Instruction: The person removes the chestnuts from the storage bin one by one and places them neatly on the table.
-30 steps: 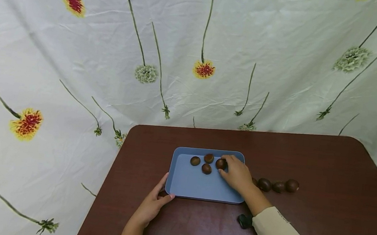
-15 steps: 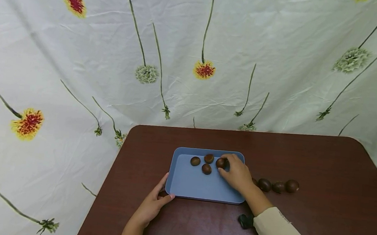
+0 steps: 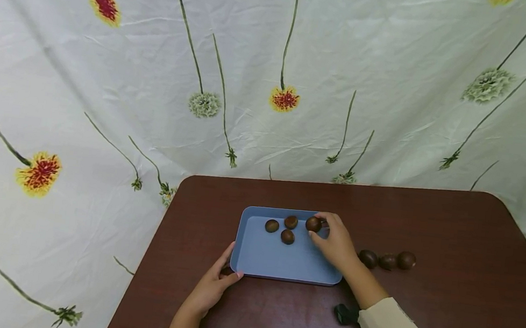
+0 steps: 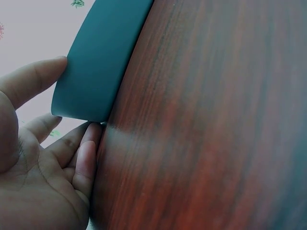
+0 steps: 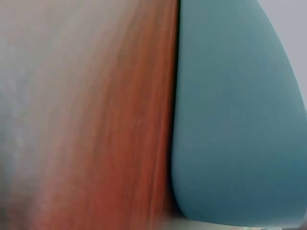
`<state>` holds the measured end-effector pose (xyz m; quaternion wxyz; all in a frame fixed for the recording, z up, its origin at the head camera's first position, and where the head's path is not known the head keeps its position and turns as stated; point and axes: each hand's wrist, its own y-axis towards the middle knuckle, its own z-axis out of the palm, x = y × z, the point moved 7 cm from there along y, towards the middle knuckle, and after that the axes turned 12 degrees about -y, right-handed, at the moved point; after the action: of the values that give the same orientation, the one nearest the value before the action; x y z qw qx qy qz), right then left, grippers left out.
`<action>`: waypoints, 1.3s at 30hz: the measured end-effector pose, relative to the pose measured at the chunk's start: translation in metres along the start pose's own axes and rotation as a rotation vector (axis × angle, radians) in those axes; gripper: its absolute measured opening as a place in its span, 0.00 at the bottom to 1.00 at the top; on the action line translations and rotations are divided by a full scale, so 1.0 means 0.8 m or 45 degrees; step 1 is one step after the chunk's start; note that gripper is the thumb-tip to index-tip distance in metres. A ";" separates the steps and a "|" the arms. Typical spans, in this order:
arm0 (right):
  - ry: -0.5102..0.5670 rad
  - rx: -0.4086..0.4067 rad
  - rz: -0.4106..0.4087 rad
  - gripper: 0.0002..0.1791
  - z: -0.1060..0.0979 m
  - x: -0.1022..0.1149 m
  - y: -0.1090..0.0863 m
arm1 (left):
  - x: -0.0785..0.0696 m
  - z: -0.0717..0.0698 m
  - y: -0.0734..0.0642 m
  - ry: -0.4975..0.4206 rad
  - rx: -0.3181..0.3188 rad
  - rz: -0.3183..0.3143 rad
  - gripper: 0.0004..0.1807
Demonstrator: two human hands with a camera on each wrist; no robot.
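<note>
A light blue tray [image 3: 271, 259] lies on the table, holding three loose brown chestnut-like nuts, one of them [image 3: 287, 236] nearest its middle. My left hand [image 3: 210, 288] grips the tray's near left corner, thumb at the front rim and fingers along the left side. In the left wrist view, fingertips [image 4: 60, 64] touch the tray's outer wall [image 4: 105, 52]. Over the tray's right part, my right hand [image 3: 336, 245] pinches another nut [image 3: 313, 224] between thumb and fingers. The right wrist view shows the tray's side wall [image 5: 235, 120], not the hand.
Three more dark brown nuts [image 3: 387, 262] sit in a row on the brown table [image 3: 445, 314], right of the tray. A black wrist device [image 3: 345, 314] shows beside the right forearm. Behind the table hangs a flower-printed white cloth [image 3: 246, 140].
My right hand has shifted slightly right and away from me over the tray, and the pinched nut moved with it. The forearm now hides the nut previously half visible beside it. Left hand stays put.
</note>
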<state>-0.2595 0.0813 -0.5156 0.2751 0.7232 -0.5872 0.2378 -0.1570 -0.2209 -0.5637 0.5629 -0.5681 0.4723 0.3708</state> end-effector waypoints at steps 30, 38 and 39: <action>0.092 -0.179 0.103 0.27 -0.073 -0.037 -0.096 | 0.001 -0.001 0.000 0.019 -0.002 -0.020 0.45; 0.090 -0.262 0.066 0.25 -0.086 -0.052 -0.122 | 0.004 -0.002 0.002 0.032 -0.008 -0.021 0.46; 0.099 -0.269 0.061 0.25 -0.087 -0.054 -0.125 | 0.004 -0.002 0.002 0.030 -0.009 -0.022 0.46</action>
<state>-0.1714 0.1751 -0.5051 0.3665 0.6662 -0.6150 0.2089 -0.1577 -0.2224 -0.5674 0.5585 -0.5784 0.4727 0.3606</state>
